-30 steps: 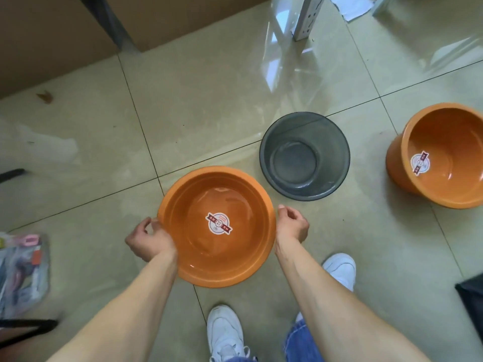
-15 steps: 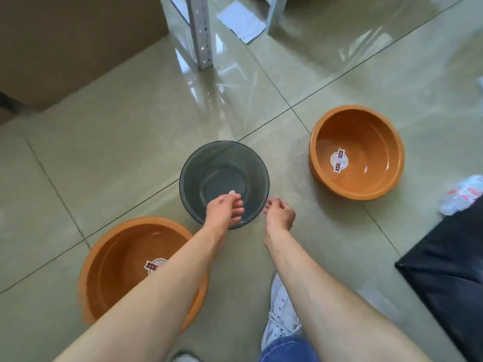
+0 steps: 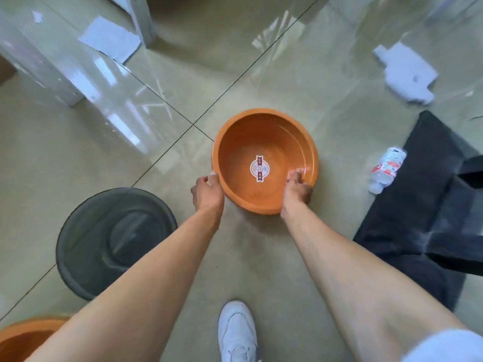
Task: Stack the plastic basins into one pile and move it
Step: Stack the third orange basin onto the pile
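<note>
Both hands close on opposite rim edges of the orange basin (image 3: 265, 163) on the tiled floor (image 3: 261, 82), left hand (image 3: 208, 190) outside, right hand (image 3: 297, 190) hooked over (grey basin (image 3: 115, 241) waits nearby); lift level, evenly.

Glossy tiled floor, bright light, some clutter.
Floor (image 3: 261, 74) is beige-green large tiles with dark grout lines (image 3: 167, 100) crossing left of centre; strong window-like glare streaks upper left and top right. White metal furniture legs (image 3: 39, 66) upper left, with a sheet of paper (image 3: 109, 39) lying between them. Blurred white object (image 3: 407, 74) upper right. Dark mat (image 3: 418, 205) at right, crushed plastic bottle (image 3: 385, 169) at its edge.
</note>
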